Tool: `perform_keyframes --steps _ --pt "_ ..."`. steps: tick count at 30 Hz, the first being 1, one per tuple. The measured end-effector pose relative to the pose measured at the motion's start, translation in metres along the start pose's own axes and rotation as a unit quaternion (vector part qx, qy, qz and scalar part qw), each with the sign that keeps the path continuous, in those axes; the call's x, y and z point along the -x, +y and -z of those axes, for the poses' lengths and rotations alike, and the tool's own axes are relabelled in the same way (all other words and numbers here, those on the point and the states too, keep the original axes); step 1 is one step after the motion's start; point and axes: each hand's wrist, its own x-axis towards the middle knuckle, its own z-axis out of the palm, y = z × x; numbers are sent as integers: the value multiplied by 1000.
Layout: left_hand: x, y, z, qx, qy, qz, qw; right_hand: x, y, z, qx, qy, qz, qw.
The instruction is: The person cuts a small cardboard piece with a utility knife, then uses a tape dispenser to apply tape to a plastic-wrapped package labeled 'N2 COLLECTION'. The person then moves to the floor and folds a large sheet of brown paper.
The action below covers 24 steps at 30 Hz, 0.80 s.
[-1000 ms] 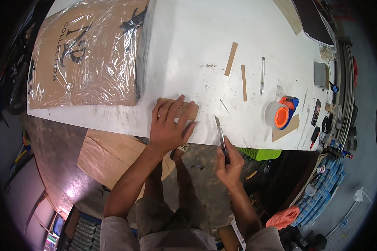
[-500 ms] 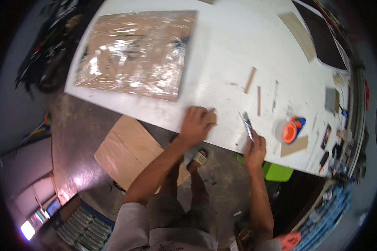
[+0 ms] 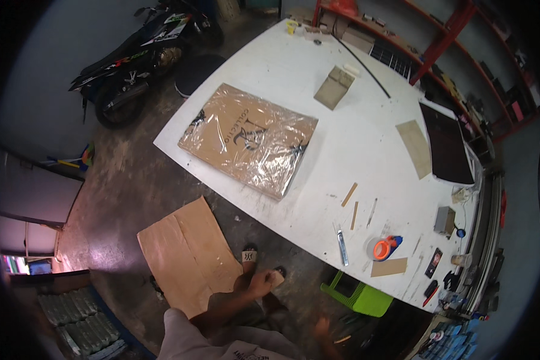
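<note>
My left hand [image 3: 261, 284] is down over my legs, off the table's near edge, closed on a small cardboard piece [image 3: 277, 279]. My right hand [image 3: 322, 327] hangs low beside the green plastic stool, dim and blurred, so its fingers cannot be read. A utility knife [image 3: 342, 247] lies on the white table [image 3: 318, 216] close to the near edge, with neither hand on it. Right of it sit an orange and blue tape dispenser [image 3: 384, 246] and a flat cardboard scrap [image 3: 389, 267]. Two thin cardboard strips [image 3: 350, 195] and a slim pen-like tool [image 3: 372, 212] lie beyond.
A plastic-wrapped flat cardboard package [image 3: 246, 138] rests on the table's left part. On the floor lies a big cardboard sheet [image 3: 189, 255]. The green stool [image 3: 357, 297] stands under the near edge. A motorcycle [image 3: 138, 66] is parked far left; red shelving [image 3: 444, 45] stands far right.
The utility knife has left my right hand and lies on the table. Both hands have drawn back off the table, the left keeping the cardboard piece. The view has shifted, showing more of the far side.
</note>
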Motion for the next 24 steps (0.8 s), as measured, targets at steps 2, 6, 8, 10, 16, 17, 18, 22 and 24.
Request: perform_keyframes --steps 2,6,8,10,16,17,18,22,24 --pt "21 -3 4 48 -13 74 996 34 2 4 -126 -123 -219 960" --pt "7 25 27 70 27 125 989 49 -11 -1 -152 -120 -285 939" --pt "-27 17 51 63 87 151 983 44 -26 -5 -164 -108 -299 934" --pt "-74 -21 116 194 105 152 963 32 -38 -15 -179 -112 -295 932" --pt "-239 30 311 151 379 -90 909 -16 38 35 -101 12 -255 961" --pt "-277 45 326 113 422 -111 893 -45 68 67 -54 78 -205 974" --pt "-321 66 327 90 462 -136 872 -74 98 118 0 155 -150 977" --pt "-350 -7 448 -3 389 -68 919 -228 -166 75 -304 34 -30 952" --pt "-351 -14 459 51 243 2 969 -276 -312 121 -465 -37 -178 866"
